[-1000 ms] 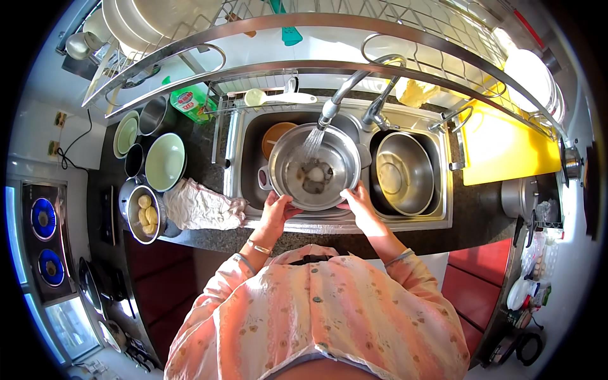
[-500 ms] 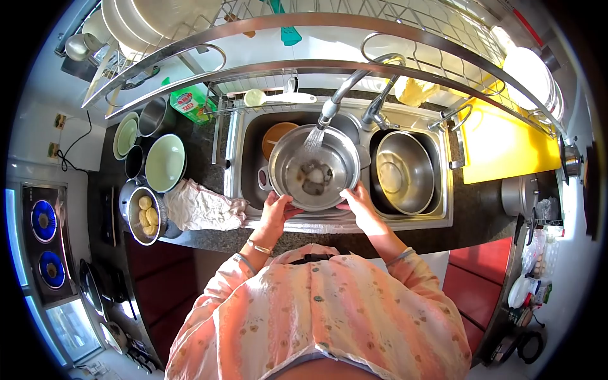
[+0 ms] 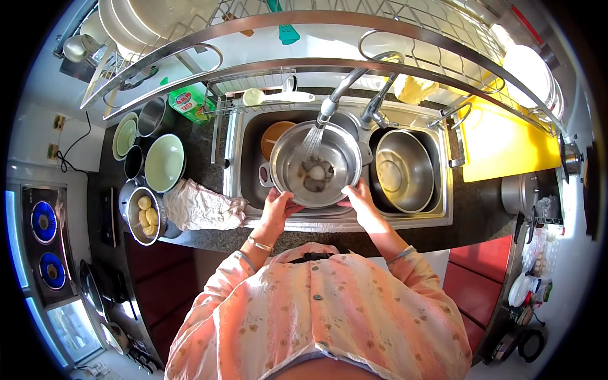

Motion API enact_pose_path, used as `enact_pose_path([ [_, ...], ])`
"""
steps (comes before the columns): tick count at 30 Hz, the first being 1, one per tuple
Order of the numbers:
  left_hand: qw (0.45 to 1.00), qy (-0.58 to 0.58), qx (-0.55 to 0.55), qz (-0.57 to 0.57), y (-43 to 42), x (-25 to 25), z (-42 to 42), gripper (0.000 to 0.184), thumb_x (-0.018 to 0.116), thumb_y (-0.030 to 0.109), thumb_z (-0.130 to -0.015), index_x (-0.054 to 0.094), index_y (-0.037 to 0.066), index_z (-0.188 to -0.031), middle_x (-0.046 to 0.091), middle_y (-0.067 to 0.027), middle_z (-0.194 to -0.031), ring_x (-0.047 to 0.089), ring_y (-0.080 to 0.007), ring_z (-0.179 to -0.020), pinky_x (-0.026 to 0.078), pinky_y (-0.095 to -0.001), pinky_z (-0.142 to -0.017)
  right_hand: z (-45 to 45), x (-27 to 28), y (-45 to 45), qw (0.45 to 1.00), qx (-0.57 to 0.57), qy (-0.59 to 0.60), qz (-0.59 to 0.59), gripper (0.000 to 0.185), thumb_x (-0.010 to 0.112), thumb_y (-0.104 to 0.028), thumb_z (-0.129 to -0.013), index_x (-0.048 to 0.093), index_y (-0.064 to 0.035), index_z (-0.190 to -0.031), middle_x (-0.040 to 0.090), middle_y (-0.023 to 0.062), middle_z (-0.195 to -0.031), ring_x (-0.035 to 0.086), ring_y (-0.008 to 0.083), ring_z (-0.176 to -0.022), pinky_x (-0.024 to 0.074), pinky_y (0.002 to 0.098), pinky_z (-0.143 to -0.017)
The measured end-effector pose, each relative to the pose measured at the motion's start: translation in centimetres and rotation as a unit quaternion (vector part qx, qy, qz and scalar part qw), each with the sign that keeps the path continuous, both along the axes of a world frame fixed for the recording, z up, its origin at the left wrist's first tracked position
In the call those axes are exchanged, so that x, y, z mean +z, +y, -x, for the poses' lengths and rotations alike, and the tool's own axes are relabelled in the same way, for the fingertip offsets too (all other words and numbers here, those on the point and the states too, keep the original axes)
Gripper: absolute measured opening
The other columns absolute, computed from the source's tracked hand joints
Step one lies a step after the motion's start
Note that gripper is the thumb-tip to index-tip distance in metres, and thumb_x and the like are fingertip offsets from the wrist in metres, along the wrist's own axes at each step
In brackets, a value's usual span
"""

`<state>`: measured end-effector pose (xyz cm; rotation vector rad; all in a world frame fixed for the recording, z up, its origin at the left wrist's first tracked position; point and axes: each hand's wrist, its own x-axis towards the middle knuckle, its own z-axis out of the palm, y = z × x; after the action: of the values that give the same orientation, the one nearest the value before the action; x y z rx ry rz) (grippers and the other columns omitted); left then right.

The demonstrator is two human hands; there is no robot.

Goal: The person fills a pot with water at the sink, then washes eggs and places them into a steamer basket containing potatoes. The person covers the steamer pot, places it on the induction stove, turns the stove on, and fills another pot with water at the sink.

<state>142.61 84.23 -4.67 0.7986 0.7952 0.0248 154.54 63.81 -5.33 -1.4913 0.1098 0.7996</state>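
Observation:
A stainless steel pot (image 3: pixel 347 180) with side handles is held over the left sink basin, under the running faucet (image 3: pixel 327 113). Water sprays into it, and its bottom shows dark, mottled patches around a bright spot. My left hand (image 3: pixel 277 206) grips the rim at the near left. At the near right, my right hand (image 3: pixel 360 197) is closed on the rim too. Thumbs lie on top, while the other fingers are partly hidden beneath. Behind the pot, an orange-brown bowl (image 3: pixel 273 134) sits in the same basin.
The right basin holds a large metal bowl (image 3: pixel 423 166). Left on the counter are a crumpled cloth (image 3: pixel 204 208), a green bowl (image 3: pixel 163 163) and a pot of pale yellow round pieces (image 3: pixel 145 218). A metal dish rack (image 3: pixel 266 66) spans above; a yellow board (image 3: pixel 500 145) stands right.
The pot has shifted very slightly up and to the right, with both hands still on its rim. Water keeps running into it.

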Motion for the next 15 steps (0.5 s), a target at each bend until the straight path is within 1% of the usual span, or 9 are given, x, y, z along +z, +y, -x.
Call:
enact_pose_path([
  [4,1.000,-0.001,0.000,-0.002,-0.02,-0.16,0.07,0.026,0.053,0.004,-0.084,0.051,0.005,-0.110,0.061,-0.0093,-0.097,0.064,-0.0214,-0.082,0.058,-0.0360,-0.071,0.00,-0.57,-0.10,1.000,-0.003,-0.001,0.009,0.044,0.059,-0.017,-0.083,0.042,-0.0075,-0.123,0.056,0.0047,-0.106,0.058,0.0144,-0.093,0.0560,0.0335,-0.072],
  [6,1.000,-0.011,-0.003,0.003,-0.11,0.25,-0.05,0.020,0.052,0.002,-0.084,0.045,0.003,-0.103,0.059,-0.0103,-0.095,0.064,-0.0226,-0.080,0.059,-0.0370,-0.071,-0.08,-0.58,-0.11,0.999,-0.019,0.027,-0.012,0.054,0.058,-0.009,-0.081,0.036,-0.0053,-0.130,0.051,0.0069,-0.111,0.058,0.0154,-0.092,0.0566,0.0301,-0.065],
  [15,1.000,-0.019,-0.006,0.008,-0.19,0.53,-0.12,0.021,0.052,0.002,-0.084,0.045,0.003,-0.104,0.059,-0.0100,-0.096,0.064,-0.0221,-0.081,0.059,-0.0360,-0.071,-0.12,-0.24,-0.20,1.000,-0.014,0.017,-0.014,0.052,0.058,-0.011,-0.083,0.036,-0.0053,-0.129,0.051,0.0073,-0.108,0.058,0.0151,-0.091,0.0563,0.0297,-0.065],
])
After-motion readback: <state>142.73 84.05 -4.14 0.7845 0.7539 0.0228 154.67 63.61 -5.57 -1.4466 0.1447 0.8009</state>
